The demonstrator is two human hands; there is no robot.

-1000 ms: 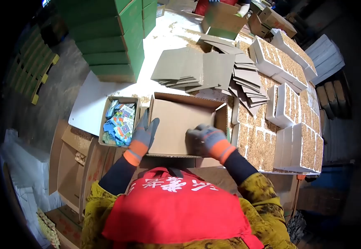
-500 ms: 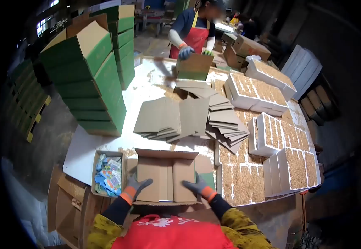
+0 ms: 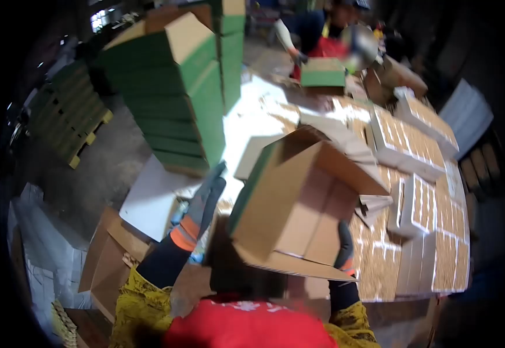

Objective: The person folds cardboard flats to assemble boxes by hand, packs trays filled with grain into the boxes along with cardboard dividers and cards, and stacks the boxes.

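Observation:
An open-topped cardboard box (image 3: 278,203), green outside and brown inside, is tilted up in front of me. My right hand (image 3: 345,249), in a grey glove with an orange cuff, grips its right side; the box hides part of the fingers. To the left of the box, my left hand (image 3: 206,200) is raised with its fingers stretched out and holds nothing. Behind my left wrist, a carton of blue packets (image 3: 199,252) shows only in part and blurred.
A tall stack of green boxes (image 3: 177,110) stands at the back left. White-edged blocks with tan, crumbly tops (image 3: 409,139) cover the table's right side. Grey cardboard sheets (image 3: 339,136) lie behind the box. Across the table, a co-worker (image 3: 316,35) handles another green box (image 3: 323,75).
The box has gone from lying squarely between both hands to being lifted and tilted. My left hand has come off it and risen. The view has swung left.

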